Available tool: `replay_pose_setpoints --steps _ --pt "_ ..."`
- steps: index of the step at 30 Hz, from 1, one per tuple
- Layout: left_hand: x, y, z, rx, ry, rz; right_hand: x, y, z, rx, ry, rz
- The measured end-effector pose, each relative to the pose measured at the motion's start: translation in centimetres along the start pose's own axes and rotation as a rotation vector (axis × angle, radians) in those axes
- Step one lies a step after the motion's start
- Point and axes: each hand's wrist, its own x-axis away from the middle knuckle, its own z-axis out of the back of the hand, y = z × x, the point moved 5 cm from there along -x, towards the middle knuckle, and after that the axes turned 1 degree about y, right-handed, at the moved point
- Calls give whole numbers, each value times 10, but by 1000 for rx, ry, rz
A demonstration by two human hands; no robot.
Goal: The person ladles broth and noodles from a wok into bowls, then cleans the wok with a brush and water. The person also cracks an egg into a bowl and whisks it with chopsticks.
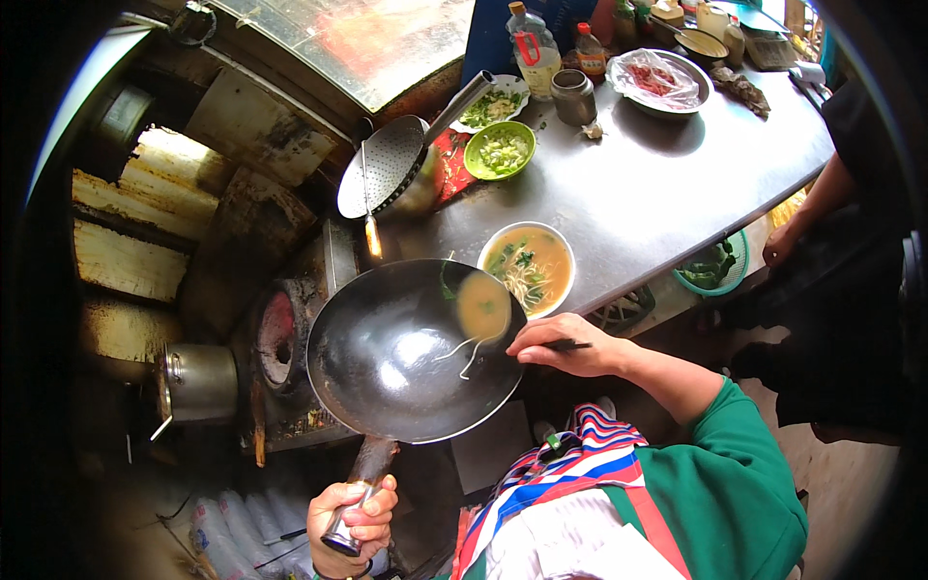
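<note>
My left hand (353,518) grips the handle of a black wok (406,348), which is tilted with its far right rim over a white bowl (570,279). Broth (483,308) and a few noodle strands (470,362) lie in the wok near that rim. The bowl holds noodle soup with greens. At the wok's right rim, my right hand (565,344) is closed around a thin dark utensil, perhaps chopsticks; its far part is hidden by the fingers and rim.
A lit stove burner (279,337) and a metal pot (199,380) are at left. On the steel counter (652,188) stand a perforated strainer (384,163), a green bowl of chopped scallion (500,150), bottles (535,61) and a bowl of bagged red food (656,83). A person in dark clothes (834,290) stands at right.
</note>
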Motion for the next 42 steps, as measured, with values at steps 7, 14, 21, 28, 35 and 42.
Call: replay_pose_setpoints --steps 7,14,21,28,35,42 --pt "-2 -12 -8 -20 22 12 17 32 40 291 373 13" --pt "-5 -16 -13 -28 46 5 41 34 64 108 581 -21" --pt "19 -25 2 77 -41 -14 50 49 59 -310 681 -106" --pt "54 -24 42 234 -157 -131 28 34 23 -642 578 -197" --pt "90 5 93 296 -188 -280 -11 6 -81 -287 26 -383" --pt "135 66 159 384 -279 -416 -110 -87 -285 -78 -578 398"
